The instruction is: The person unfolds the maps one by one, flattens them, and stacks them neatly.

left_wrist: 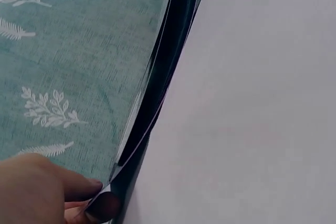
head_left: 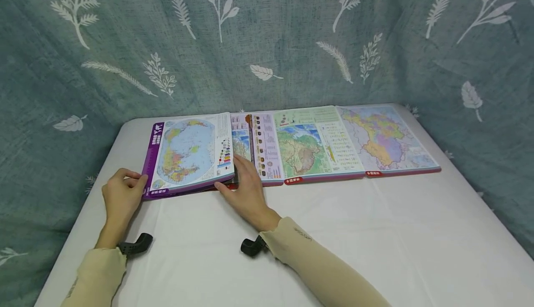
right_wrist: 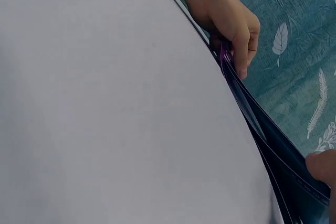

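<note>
Along the far edge of the tabletop (head_left: 187, 251), towards its far left corner, lies a purple-edged world map (head_left: 189, 147), with more map panels (head_left: 300, 154) stretching rightward. It looks light, thin and bendy, probably slick and easily creased; its near corners seem the best hold. The left hand (head_left: 123, 193) pinches the near left corner between thumb and fingers. The right hand (head_left: 246, 193) is partly spread, thumb at the near edge; whether it grips, I cannot tell.
</note>
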Available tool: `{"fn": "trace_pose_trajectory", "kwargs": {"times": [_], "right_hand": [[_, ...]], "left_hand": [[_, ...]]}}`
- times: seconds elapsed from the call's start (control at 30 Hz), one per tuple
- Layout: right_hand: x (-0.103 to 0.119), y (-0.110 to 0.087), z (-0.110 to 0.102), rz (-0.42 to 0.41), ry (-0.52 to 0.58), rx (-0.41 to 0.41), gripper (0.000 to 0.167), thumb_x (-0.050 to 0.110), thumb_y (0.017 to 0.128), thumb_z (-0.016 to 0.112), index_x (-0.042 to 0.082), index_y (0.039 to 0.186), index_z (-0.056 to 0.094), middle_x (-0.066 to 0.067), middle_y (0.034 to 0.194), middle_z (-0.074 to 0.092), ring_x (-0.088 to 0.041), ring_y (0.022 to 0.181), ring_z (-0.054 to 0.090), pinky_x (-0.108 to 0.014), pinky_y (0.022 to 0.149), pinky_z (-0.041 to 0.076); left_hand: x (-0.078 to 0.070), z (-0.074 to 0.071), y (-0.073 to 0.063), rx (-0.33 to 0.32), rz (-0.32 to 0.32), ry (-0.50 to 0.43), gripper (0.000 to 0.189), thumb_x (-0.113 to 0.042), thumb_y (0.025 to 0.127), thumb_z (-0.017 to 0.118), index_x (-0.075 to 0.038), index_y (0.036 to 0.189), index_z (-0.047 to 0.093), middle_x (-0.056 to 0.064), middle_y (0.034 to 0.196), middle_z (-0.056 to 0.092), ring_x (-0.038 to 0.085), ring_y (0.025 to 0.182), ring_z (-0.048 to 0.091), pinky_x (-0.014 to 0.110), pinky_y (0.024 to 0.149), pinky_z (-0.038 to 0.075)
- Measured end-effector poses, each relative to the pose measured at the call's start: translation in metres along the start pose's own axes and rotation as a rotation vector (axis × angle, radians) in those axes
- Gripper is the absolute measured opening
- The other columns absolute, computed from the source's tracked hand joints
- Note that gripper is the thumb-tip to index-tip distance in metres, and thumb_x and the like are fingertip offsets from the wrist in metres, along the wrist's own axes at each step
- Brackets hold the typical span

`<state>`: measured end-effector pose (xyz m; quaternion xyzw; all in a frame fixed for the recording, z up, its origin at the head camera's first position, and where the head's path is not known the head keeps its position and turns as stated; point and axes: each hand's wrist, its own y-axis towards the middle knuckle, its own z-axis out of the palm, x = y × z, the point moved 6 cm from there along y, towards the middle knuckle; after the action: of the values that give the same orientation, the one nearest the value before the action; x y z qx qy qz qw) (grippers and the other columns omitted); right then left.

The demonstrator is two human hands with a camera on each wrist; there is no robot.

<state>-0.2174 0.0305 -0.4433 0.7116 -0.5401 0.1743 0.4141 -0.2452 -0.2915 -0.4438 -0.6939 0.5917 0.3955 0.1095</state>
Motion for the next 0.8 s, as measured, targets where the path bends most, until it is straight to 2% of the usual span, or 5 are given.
{"fn": "trace_pose_trajectory", "kwargs": {"times": [0.17,0.4,0.8], "right_hand": [[-0.01,-0.005,-0.014,0.004,-0.04,-0.017,0.083,0.033,0.088,0.087,-0.009,0.149,0.05,-0.021,0.157,0.05,-0.037,0.148,0.044,-0.048,0.122,0.035],[-0.024,-0.011,-0.03,0.042,-0.052,-0.028,0.086,0.037,0.088,0.086,-0.008,0.151,0.049,-0.021,0.159,0.047,-0.036,0.15,0.042,-0.05,0.122,0.034],[-0.041,-0.018,-0.054,0.091,-0.094,-0.061,0.087,0.034,0.089,0.083,-0.01,0.153,0.044,-0.024,0.16,0.044,-0.039,0.149,0.042,-0.052,0.122,0.034]], "left_hand": [[-0.011,0.012,-0.008,0.052,0.013,-0.027,0.023,-0.015,0.096,0.076,0.004,0.103,0.067,0.02,0.076,0.075,0.013,0.065,0.057,0.028,0.07,0.036],[-0.026,0.027,-0.017,0.101,0.043,-0.042,0.023,-0.012,0.094,0.079,0.002,0.107,0.067,0.013,0.07,0.073,0.006,0.059,0.053,0.022,0.06,0.036],[-0.051,0.047,-0.029,0.201,0.054,-0.13,0.027,-0.011,0.094,0.079,0.001,0.114,0.066,0.009,0.069,0.07,0.005,0.055,0.052,0.019,0.053,0.038]]}}
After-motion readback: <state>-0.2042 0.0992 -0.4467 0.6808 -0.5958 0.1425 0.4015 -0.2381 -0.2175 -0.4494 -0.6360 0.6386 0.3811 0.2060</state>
